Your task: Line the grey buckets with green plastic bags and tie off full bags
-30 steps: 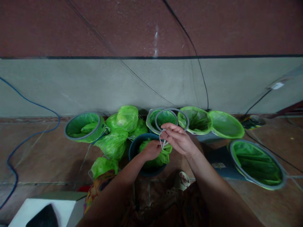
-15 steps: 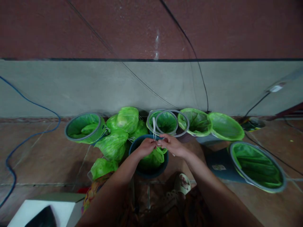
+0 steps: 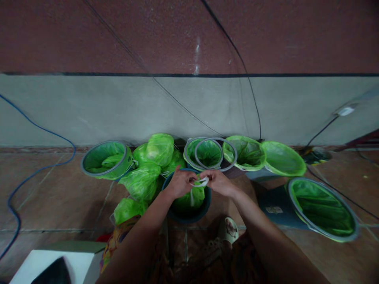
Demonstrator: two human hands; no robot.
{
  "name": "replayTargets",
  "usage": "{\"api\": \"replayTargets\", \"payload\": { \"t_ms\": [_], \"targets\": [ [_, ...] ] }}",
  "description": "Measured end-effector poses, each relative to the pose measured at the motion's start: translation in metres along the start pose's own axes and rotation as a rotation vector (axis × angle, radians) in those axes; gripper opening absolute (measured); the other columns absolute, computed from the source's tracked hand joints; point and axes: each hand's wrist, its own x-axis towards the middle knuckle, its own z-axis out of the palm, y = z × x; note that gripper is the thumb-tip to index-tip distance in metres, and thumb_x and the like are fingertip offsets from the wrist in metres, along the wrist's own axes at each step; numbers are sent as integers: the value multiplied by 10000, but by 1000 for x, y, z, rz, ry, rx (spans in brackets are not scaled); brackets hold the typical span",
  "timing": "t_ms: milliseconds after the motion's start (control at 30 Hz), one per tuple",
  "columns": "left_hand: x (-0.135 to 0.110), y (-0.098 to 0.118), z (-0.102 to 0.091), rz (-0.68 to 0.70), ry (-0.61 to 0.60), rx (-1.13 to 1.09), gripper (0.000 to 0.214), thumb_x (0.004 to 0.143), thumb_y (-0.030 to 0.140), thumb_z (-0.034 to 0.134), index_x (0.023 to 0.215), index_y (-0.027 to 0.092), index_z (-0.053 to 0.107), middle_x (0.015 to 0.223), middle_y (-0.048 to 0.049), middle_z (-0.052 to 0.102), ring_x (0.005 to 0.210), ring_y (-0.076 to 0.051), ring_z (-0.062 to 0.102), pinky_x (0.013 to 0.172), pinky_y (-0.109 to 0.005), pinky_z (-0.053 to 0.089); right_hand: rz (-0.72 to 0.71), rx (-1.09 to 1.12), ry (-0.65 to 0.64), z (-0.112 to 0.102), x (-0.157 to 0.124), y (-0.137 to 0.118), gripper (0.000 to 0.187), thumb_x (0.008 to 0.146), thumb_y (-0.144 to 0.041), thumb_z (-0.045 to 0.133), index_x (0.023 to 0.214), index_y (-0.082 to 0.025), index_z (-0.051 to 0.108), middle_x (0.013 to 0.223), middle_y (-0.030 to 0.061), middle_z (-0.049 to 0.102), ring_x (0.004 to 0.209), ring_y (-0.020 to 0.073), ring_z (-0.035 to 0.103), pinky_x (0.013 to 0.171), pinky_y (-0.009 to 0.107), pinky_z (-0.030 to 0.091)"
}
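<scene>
My left hand and my right hand meet over a dark blue bucket that holds a green plastic bag. Both hands pinch a thin white string at the bag's gathered top, the left one from the left and the right one from the right. A loose end of the string hangs down over the bag.
Tied green bags lie left of the bucket. Bag-lined buckets stand along the wall: one far left, a pair behind, two further right, a big one at right. A blue cable lies at left, a white box near me.
The right hand has come down from the raised string to meet the left hand at the bag's top. The string, earlier held upright, now lies looped between the fingers.
</scene>
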Motion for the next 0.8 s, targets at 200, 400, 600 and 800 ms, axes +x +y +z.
{"api": "replayTargets", "payload": {
  "t_ms": [200,400,600,800],
  "targets": [
    [-3,4,-3,240,77,118,222,776,98,549,891,233,682,806,-3,724,797,-172,654,1126,-505,195,84,462,-59,20,10,1,153,641,-289,648,731,-173,605,686,0,613,596,120,521,571,248,404],
    [-7,6,1,323,340,188,179,880,203,534,955,233,694,956,-27,702,872,-161,629,1102,-472,244,123,471,-13,25,3,-11,121,693,-283,640,725,-173,601,646,-29,564,542,77,467,538,214,376],
    [-7,4,1,204,313,-24,239,896,233,513,1022,252,715,907,-43,616,865,-157,576,840,-302,439,157,471,-27,20,-1,-17,283,735,-427,663,836,-164,649,673,-21,569,534,71,439,551,221,368],
    [-5,3,2,-43,175,-103,249,874,143,462,840,181,705,826,-56,621,795,-160,574,747,-258,440,3,-267,188,13,4,-13,219,862,-296,504,767,-173,657,745,36,636,698,152,561,670,269,410]
  ]
}}
